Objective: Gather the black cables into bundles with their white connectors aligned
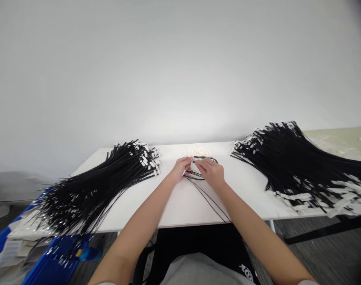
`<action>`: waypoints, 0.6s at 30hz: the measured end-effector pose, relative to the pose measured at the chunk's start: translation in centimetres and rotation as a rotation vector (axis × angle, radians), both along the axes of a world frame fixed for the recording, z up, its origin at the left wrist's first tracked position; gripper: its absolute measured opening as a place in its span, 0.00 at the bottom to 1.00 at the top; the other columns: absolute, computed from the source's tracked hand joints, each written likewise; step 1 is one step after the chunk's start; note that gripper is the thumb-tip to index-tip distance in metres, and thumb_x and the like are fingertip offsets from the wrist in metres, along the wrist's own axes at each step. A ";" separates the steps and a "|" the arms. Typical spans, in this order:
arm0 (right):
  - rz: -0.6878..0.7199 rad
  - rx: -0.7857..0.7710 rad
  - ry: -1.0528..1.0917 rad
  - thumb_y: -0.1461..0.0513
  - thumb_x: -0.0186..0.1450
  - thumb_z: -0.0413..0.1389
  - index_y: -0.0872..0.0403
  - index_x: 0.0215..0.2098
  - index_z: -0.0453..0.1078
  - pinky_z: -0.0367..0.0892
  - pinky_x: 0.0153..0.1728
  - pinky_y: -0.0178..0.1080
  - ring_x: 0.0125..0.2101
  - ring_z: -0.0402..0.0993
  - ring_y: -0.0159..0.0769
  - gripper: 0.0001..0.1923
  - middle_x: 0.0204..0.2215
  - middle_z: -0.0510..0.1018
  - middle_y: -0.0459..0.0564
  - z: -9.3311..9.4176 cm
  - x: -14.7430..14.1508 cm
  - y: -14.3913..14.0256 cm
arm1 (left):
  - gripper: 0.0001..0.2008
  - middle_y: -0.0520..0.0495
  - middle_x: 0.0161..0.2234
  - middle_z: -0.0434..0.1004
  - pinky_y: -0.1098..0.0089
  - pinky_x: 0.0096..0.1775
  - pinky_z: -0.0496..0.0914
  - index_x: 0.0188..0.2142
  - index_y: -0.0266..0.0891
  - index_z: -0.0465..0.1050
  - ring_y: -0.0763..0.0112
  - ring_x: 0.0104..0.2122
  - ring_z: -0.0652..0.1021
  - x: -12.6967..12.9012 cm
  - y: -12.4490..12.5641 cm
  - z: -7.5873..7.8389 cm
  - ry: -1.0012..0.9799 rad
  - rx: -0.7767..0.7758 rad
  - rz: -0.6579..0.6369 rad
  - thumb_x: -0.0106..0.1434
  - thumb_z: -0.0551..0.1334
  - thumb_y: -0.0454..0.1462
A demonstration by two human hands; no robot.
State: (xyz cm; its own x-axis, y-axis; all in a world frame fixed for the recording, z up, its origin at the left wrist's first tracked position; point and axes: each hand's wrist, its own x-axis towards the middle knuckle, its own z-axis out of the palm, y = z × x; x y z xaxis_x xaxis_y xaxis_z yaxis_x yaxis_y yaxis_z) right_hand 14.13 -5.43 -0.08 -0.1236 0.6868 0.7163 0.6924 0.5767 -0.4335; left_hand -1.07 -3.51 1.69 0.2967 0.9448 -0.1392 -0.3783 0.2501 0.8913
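Note:
My left hand (180,170) is closed with its fingertips on a small white connector (193,159). Thin black wires (211,158) run out of this connector, loop round to the right and come back under my hands. My right hand (212,171) pinches at a black wire close to the connector; its fingertips partly hide the wire end. Some wires (208,198) trail down over the table's front edge. Just behind my hands lies a small pile of loose white connectors (198,150).
The white table (174,209) carries a large bundle of black wires (109,182) with white connectors at left, and another wire bundle (302,162) at right. Blue bins (54,259) stand low at left. A pale wall (180,71) rises behind the table.

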 end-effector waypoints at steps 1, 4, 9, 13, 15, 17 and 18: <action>0.007 0.001 -0.008 0.55 0.63 0.49 0.46 0.35 0.73 0.56 0.26 0.33 0.30 0.70 0.31 0.12 0.30 0.77 0.47 0.0 0.0 0.0 | 0.16 0.59 0.13 0.48 0.76 0.16 0.40 0.23 0.37 0.63 0.82 0.12 0.57 0.0 -0.1 0.0 0.003 -0.007 -0.007 0.47 0.66 0.45; 0.024 0.003 -0.041 0.55 0.64 0.48 0.46 0.32 0.73 0.55 0.26 0.33 0.28 0.69 0.30 0.13 0.28 0.77 0.47 0.0 0.1 0.0 | 0.15 0.59 0.13 0.47 0.76 0.16 0.40 0.25 0.36 0.66 0.82 0.12 0.56 0.0 -0.1 0.1 0.004 -0.029 -0.020 0.47 0.66 0.45; 0.045 -0.013 -0.080 0.55 0.64 0.48 0.47 0.28 0.73 0.54 0.25 0.33 0.25 0.67 0.29 0.14 0.25 0.75 0.47 0.1 0.2 0.0 | 0.14 0.59 0.13 0.46 0.76 0.16 0.41 0.25 0.35 0.67 0.82 0.12 0.55 -0.2 0.0 -0.1 0.000 -0.027 -0.017 0.47 0.66 0.44; 0.055 -0.009 -0.097 0.56 0.64 0.48 0.47 0.29 0.73 0.54 0.26 0.34 0.26 0.67 0.29 0.13 0.26 0.75 0.47 0.0 0.2 0.1 | 0.14 0.59 0.12 0.47 0.76 0.16 0.41 0.25 0.35 0.67 0.83 0.12 0.55 -0.1 0.1 -0.1 -0.012 -0.018 -0.027 0.47 0.66 0.43; 0.067 0.011 -0.090 0.57 0.64 0.48 0.46 0.34 0.73 0.56 0.27 0.34 0.28 0.69 0.31 0.12 0.29 0.75 0.47 0.0 0.0 0.1 | 0.15 0.59 0.12 0.47 0.76 0.16 0.41 0.24 0.35 0.65 0.83 0.12 0.54 -0.1 0.2 0.1 -0.038 -0.021 -0.030 0.47 0.66 0.43; 0.079 0.060 -0.057 0.58 0.64 0.48 0.46 0.39 0.71 0.59 0.31 0.34 0.33 0.69 0.32 0.11 0.33 0.75 0.48 0.3 -0.1 0.1 | 0.16 0.59 0.12 0.47 0.76 0.15 0.41 0.22 0.36 0.62 0.83 0.12 0.55 -0.2 0.4 0.3 -0.079 -0.022 -0.021 0.47 0.66 0.43; 0.074 0.101 -0.042 0.59 0.64 0.49 0.46 0.42 0.70 0.60 0.34 0.35 0.36 0.69 0.34 0.11 0.35 0.75 0.49 0.4 -0.1 0.0 | 0.16 0.59 0.12 0.47 0.77 0.15 0.42 0.22 0.36 0.60 0.83 0.12 0.55 -0.4 0.5 0.4 -0.107 -0.019 -0.009 0.48 0.66 0.43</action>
State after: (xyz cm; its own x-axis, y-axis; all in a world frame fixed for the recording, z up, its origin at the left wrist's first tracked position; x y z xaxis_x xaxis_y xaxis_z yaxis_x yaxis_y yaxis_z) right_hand 14.03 -5.41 0.34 -0.2023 0.5994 0.7744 0.6628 0.6659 -0.3423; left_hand -1.43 -2.98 2.14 0.3191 0.9396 -0.1239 -0.4689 0.2701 0.8409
